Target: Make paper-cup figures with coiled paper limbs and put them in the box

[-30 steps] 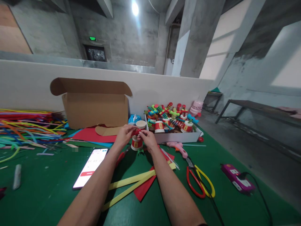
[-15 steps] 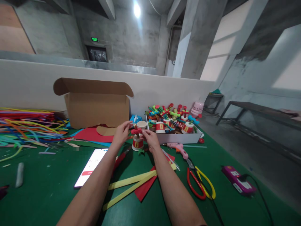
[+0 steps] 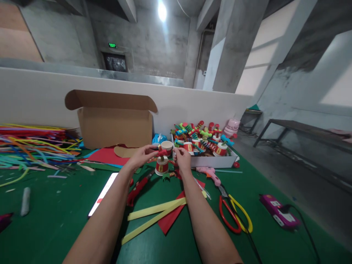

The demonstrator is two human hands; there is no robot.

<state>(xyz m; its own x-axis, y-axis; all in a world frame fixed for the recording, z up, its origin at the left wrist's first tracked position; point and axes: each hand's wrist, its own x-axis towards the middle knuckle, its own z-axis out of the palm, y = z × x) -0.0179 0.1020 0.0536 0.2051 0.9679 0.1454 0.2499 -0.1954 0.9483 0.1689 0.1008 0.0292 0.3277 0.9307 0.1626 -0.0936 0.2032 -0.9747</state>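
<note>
Right hand (image 3: 183,160) nearer white box (image 3: 213,161)

Bare hands (image 3: 140,157) and bare, tapering forearms (image 3: 106,214)

Green table (image 3: 68,205) under cup figure (image 3: 161,167), phone (image 3: 102,196), scissors (image 3: 224,193)

Scissors (image 3: 226,194) obstruct rightward passage; open table (image 3: 277,245) lies beyond.
</note>
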